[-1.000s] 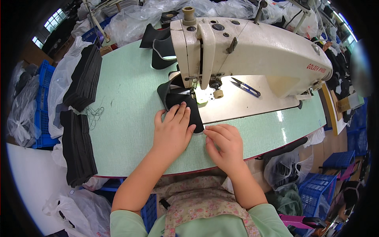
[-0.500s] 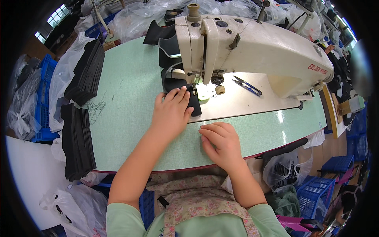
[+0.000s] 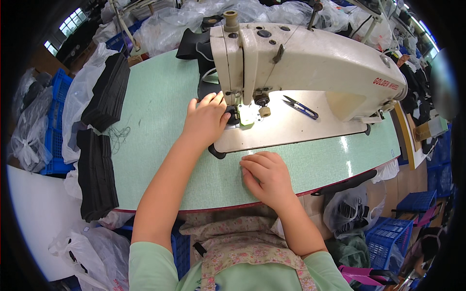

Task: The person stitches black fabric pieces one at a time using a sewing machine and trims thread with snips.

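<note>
The left hand point(image 3: 208, 117) lies unclenched, pressing a black fabric piece point(image 3: 207, 88) just left of the needle of the white sewing machine point(image 3: 310, 60). Nearer, the right hand point(image 3: 268, 178) curls loosely, apparently empty, over the counter point(image 3: 160, 102). Snips point(image 3: 302, 107) lie right; stacked black pieces point(image 3: 97, 174) left.

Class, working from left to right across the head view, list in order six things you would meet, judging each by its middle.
Blue crates → nearer stack of black pieces → left hand → right hand → thread snips → clear plastic bag below the table edge.
</note>
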Motion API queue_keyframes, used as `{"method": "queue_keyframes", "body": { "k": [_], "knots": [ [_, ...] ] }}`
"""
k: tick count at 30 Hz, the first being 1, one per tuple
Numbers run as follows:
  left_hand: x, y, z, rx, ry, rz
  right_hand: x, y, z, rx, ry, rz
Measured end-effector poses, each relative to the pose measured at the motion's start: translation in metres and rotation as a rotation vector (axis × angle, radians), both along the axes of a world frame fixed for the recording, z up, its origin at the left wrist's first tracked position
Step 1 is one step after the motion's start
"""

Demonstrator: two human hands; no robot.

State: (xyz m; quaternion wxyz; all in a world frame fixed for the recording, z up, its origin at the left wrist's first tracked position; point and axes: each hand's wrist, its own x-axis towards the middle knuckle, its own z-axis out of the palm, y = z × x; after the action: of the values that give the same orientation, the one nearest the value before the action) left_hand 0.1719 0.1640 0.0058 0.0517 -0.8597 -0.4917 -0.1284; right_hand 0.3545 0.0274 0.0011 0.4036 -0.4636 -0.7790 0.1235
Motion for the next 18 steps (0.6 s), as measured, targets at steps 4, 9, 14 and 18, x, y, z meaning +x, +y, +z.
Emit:
{"method": "queue_keyframes", "body": {
  "k": [4,9,14,18],
  "knots": [
    [0.002,0.010,0.004,-0.142,0.104,0.088,-0.001,0.001,0.000,0.010,-0.002,-0.002],
    [-0.003,0.017,-0.011,0.024,0.100,0.137,-0.008,0.003,0.000,0.013,0.034,0.064],
    [-0.026,-0.018,0.012,0.227,-0.329,-0.030,0.001,0.001,0.000,-0.001,0.014,0.009],
    [-0.179,-0.048,0.074,0.305,-0.308,0.584,0.000,0.001,-0.001,-0.019,0.024,0.018]
  ]
}}
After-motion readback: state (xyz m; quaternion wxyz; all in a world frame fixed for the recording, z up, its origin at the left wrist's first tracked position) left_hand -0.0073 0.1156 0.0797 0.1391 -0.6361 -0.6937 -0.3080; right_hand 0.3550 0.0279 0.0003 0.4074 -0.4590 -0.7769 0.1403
